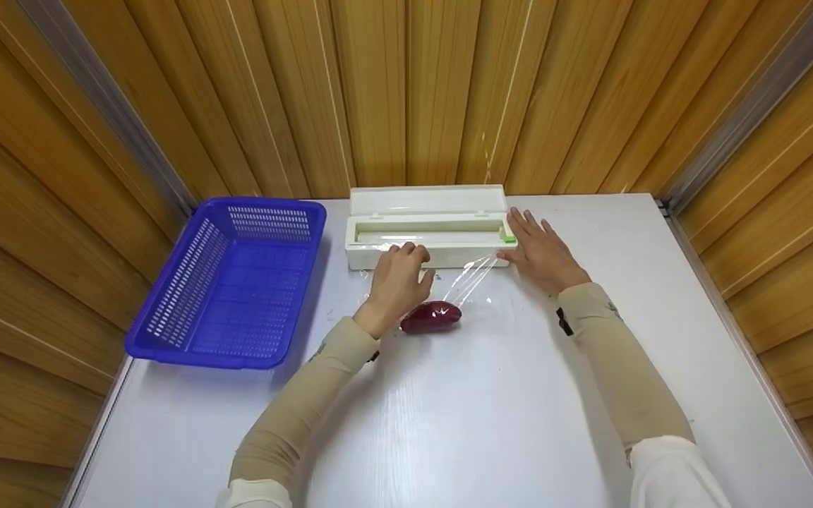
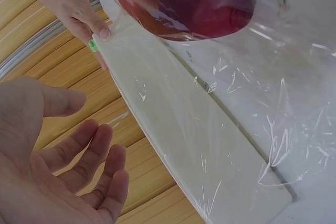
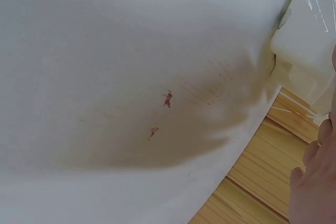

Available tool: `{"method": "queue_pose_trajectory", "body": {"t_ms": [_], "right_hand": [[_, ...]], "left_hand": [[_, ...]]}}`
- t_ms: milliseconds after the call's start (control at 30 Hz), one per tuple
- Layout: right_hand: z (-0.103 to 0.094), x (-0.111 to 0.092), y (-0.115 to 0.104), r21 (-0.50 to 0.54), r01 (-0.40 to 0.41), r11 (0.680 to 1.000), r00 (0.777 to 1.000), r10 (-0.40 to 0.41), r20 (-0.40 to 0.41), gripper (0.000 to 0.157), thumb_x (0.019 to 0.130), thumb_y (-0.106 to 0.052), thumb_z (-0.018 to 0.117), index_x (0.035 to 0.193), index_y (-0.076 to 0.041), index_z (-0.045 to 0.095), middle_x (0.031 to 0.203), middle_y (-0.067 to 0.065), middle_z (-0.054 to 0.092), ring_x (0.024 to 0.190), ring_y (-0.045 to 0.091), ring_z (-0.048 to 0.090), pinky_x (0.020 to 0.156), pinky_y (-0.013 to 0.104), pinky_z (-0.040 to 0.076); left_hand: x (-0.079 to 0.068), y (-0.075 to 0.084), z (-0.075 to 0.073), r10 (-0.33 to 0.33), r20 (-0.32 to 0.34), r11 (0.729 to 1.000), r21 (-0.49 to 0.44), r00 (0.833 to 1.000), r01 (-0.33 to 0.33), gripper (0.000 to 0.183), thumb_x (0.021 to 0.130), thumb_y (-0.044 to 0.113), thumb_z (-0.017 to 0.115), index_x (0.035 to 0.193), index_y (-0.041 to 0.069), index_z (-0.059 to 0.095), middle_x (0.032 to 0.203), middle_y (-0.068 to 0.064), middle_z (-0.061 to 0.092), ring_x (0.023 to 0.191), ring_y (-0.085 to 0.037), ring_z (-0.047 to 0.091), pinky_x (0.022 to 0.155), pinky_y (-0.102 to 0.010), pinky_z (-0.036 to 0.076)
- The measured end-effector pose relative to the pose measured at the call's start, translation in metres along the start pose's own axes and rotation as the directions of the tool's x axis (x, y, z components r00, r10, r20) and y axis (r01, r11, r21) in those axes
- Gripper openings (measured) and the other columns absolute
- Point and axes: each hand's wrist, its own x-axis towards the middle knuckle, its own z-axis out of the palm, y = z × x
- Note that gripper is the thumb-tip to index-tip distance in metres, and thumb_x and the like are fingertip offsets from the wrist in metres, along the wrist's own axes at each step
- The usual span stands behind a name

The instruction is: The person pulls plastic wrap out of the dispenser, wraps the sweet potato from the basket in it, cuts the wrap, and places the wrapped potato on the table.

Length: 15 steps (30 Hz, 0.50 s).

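A white cling film box (image 1: 428, 255) stands at the back of the table, its lid (image 1: 426, 200) raised. Clear film (image 2: 252, 82) stretches from its front over a dark red, smooth oval item (image 1: 431, 317), perhaps a sweet potato or eggplant. My left hand (image 1: 398, 282) hovers over the front of the box, fingers loosely bent and nothing between them in the left wrist view. At the box's right end, my right hand (image 1: 542, 252) rests with fingers straight, thumb at the front corner near a small green slider (image 1: 509, 239). The right wrist view shows only part of this hand (image 3: 317, 182).
A blue plastic basket (image 1: 244, 282) with slotted sides sits to the left on the white table (image 1: 463, 423). Wood-look panels (image 1: 435, 92) rise right behind the table and along both sides. Small reddish marks (image 3: 168, 98) dot the tabletop in the right wrist view.
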Motion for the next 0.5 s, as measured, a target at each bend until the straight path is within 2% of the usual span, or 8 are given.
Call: {"method": "queue_pose_trajectory", "body": {"t_ms": [200, 500], "right_hand": [[-0.001, 0.001, 0.001, -0.007, 0.022, 1.000, 1.000, -0.021, 0.014, 0.092, 0.109, -0.055, 0.049, 0.170, -0.002, 0.005, 0.180, 0.016, 0.002, 0.167, 0.037, 0.000, 0.134, 0.054, 0.002], [-0.003, 0.005, -0.001, -0.024, 0.040, 0.999, 0.999, -0.040, 0.011, 0.091, 0.109, -0.053, 0.051, 0.169, 0.001, 0.009, 0.179, 0.019, 0.008, 0.167, 0.038, 0.004, 0.135, 0.053, 0.005]], "left_hand": [[0.009, 0.005, 0.006, 0.024, 0.011, 1.000, -0.005, 1.000, -0.024, 0.022, 0.094, 0.023, 0.077, 0.107, 0.005, 0.074, 0.106, -0.010, 0.076, 0.092, -0.035, 0.070, 0.082, -0.045, 0.057], [0.032, 0.009, 0.023, 0.095, 0.055, 0.995, 0.006, 0.994, -0.096, 0.024, 0.096, 0.023, 0.074, 0.114, 0.007, 0.075, 0.112, -0.010, 0.076, 0.100, -0.034, 0.069, 0.086, -0.046, 0.056]]}}
